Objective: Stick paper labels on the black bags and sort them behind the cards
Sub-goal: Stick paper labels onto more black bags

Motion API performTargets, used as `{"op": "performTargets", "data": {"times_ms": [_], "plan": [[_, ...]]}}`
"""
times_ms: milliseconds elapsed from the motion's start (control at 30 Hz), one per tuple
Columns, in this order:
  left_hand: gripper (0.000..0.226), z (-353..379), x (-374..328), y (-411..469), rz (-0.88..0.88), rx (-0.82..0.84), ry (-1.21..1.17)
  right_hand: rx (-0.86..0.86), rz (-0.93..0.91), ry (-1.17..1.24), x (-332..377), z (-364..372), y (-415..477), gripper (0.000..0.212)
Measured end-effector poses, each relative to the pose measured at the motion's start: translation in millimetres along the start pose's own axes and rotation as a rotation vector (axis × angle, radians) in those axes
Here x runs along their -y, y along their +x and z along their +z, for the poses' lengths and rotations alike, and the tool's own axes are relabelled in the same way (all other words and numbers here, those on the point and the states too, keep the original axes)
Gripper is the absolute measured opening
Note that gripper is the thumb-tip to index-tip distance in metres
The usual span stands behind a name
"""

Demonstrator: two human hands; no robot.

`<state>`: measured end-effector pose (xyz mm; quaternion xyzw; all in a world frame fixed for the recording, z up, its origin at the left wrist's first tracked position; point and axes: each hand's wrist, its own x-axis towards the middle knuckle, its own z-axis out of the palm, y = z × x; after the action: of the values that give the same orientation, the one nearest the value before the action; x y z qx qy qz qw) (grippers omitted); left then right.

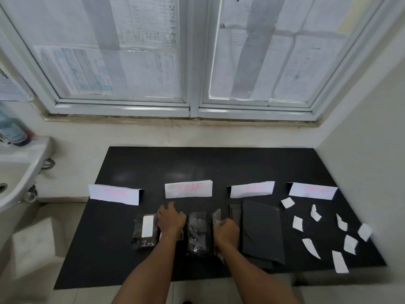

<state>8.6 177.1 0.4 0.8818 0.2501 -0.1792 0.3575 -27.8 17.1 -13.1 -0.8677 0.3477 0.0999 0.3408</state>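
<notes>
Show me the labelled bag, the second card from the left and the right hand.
labelled bag (137, 232), head view, black plastic left of its label.
second card from the left (188, 189), head view, front face centre.
right hand (228, 231), head view, back of hand.

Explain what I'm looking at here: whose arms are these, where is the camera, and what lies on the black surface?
There is no machine here. One camera, worn on a person's head, looks down at their own bare arms. The left hand lies on the row of bags and hides what is under it; the right hand grips the edge of a shiny bag. On the black mat stand four folded cards with pink writing. Before them lie a labelled bag, an unlabelled bag, a flat dark stack and, at the right, loose paper labels.
</notes>
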Motion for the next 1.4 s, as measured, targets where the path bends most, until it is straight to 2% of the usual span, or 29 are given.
{"op": "performTargets", "data": {"times_ms": [100,200,367,467,600,733,767,833,933,1067,1233,1400], "plan": [[0.053,22,-15,-13,0.072,0.087,0.033,0.093,0.119,-0.086,-30,2,-1,0.034],[0.048,43,-24,-19,0.130,0.160,0.048,0.145,0.124,-0.088,-44,9,1,0.045],[0.034,77,-13,-5,0.149,0.173,0.003,0.193,0.132,-0.122,-44,15,3,0.040],[0.031,62,-27,-27,0.159,0.161,-0.012,0.244,0.163,-0.078,-46,15,5,0.036],[0.035,51,-36,-33,0.169,0.129,-0.059,0.239,0.161,0.045,-45,8,7,0.030],[0.041,57,-57,-35,0.183,0.171,-0.191,0.282,0.021,0.417,-38,-23,14,0.017],[0.036,61,-65,-35,0.169,0.201,-0.249,0.327,-0.017,0.483,-36,-34,17,0.016],[0.013,72,-87,-42,0.131,0.302,-0.391,0.363,-0.106,0.508,-38,-60,26,0.018],[0.011,97,-120,-57,0.093,0.422,-0.550,0.324,-0.143,0.516,-55,-95,45,0.016],[0.012,139,-155,-76,0.021,0.487,-0.681,0.127,-0.021,0.514,-98,-140,70,0.023],[0.011,189,-189,-97,-0.095,0.585,-0.638,-0.095,0.210,0.286,-179,-189,100,0.017],[0.014,235,-210,-104,-0.169,0.567,-0.559,-0.151,0.450,0.223,-243,-223,131,0.034]]}}
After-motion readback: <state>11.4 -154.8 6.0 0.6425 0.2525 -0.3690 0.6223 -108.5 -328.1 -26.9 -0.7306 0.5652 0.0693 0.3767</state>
